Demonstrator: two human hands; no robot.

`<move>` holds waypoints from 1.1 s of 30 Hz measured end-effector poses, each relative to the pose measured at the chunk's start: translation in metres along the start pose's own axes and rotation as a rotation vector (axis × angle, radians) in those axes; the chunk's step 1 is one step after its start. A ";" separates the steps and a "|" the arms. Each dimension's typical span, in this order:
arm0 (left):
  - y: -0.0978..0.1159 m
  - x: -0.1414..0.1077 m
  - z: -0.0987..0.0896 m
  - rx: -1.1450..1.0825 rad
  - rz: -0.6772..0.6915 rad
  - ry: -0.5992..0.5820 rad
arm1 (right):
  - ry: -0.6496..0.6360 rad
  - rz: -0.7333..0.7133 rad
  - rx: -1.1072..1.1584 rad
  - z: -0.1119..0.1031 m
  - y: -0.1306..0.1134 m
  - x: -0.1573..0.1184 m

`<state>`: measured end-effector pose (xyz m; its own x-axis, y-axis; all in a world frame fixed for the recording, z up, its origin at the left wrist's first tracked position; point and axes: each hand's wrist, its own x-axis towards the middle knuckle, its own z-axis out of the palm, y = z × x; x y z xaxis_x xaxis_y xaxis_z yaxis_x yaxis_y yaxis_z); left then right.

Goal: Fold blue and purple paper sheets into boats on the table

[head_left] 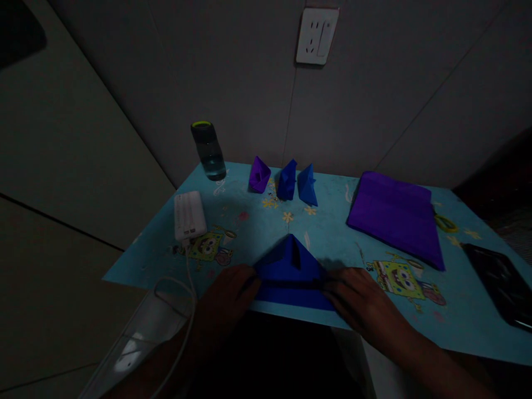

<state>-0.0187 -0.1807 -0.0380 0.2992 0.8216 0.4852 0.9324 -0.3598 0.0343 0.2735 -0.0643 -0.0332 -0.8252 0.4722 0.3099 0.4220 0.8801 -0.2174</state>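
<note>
- Holding the blue paper (286, 271) by its two sides are the left hand (230, 288) and the right hand (358, 293), both closed on it.
- The paper is by the near edge of the table (332, 227), with its point facing the wall (249, 83). A flat strip runs along the bottom.
- If one hand pulls harder, the paper could rip or the fold could go crooked.
- If the fingers press unevenly, the strip could come out wonky. It is dark here, so a bad line would be hard to spot.
- The paper is so near the edge that a slip could bend it.
- The white cord (194, 299) hangs by the left arm. An arm bump could tug the power bank (189, 215).
- A big reach could knock the bottle (210, 152) or squash the purple boat (260, 176) and the two blue ones at the back.
</note>
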 end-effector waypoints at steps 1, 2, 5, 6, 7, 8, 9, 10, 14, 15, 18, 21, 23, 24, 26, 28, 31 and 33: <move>0.000 -0.001 0.001 -0.011 -0.014 -0.009 | -0.003 -0.020 -0.002 0.000 0.001 0.000; -0.001 -0.003 0.002 -0.026 -0.034 -0.027 | -0.003 -0.043 -0.008 0.000 0.003 0.000; 0.000 -0.010 0.009 -0.056 -0.035 -0.058 | -0.006 -0.138 -0.047 0.001 0.006 -0.001; 0.000 -0.012 0.011 -0.058 -0.003 -0.056 | -0.012 -0.168 -0.060 0.002 0.007 -0.002; 0.000 -0.013 0.013 -0.057 0.041 -0.058 | -0.021 -0.191 -0.070 0.002 0.007 -0.002; 0.000 -0.013 0.014 -0.057 0.085 -0.064 | -0.032 -0.207 -0.075 0.002 0.007 -0.003; 0.000 -0.013 0.014 -0.060 0.118 -0.075 | -0.047 -0.217 -0.076 0.002 0.007 -0.002; 0.000 -0.012 0.014 -0.065 0.140 -0.077 | -0.058 -0.225 -0.074 0.002 0.008 -0.002; -0.003 -0.008 0.014 -0.105 0.144 0.030 | -0.075 -0.230 -0.034 0.001 0.013 -0.003; -0.004 -0.009 0.014 -0.116 0.150 0.045 | -0.070 -0.222 -0.009 0.000 0.015 -0.004; -0.006 -0.012 0.015 -0.107 0.175 0.015 | -0.039 -0.181 0.070 -0.001 0.025 -0.013; -0.005 -0.016 0.015 -0.101 0.156 -0.022 | -0.023 -0.132 0.078 -0.002 0.032 -0.022; -0.003 -0.017 0.014 -0.124 0.133 -0.043 | -0.026 -0.122 0.059 -0.004 0.032 -0.025; -0.002 -0.017 0.013 -0.132 0.120 -0.047 | -0.026 -0.125 0.048 -0.005 0.031 -0.024; 0.001 -0.015 0.011 -0.126 0.091 -0.047 | -0.027 -0.131 0.012 -0.007 0.026 -0.020; 0.005 -0.013 0.008 -0.100 0.051 -0.040 | -0.021 -0.143 -0.044 -0.007 0.020 -0.013; 0.009 -0.011 0.006 -0.075 0.024 -0.031 | -0.021 -0.172 -0.147 -0.005 0.011 -0.002; 0.010 -0.010 0.006 -0.064 0.025 -0.029 | -0.031 -0.178 -0.216 -0.003 0.006 0.005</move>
<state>-0.0109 -0.1900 -0.0480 0.3285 0.8244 0.4610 0.9101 -0.4068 0.0790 0.2735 -0.0563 -0.0303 -0.9033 0.3101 0.2966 0.3365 0.9408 0.0413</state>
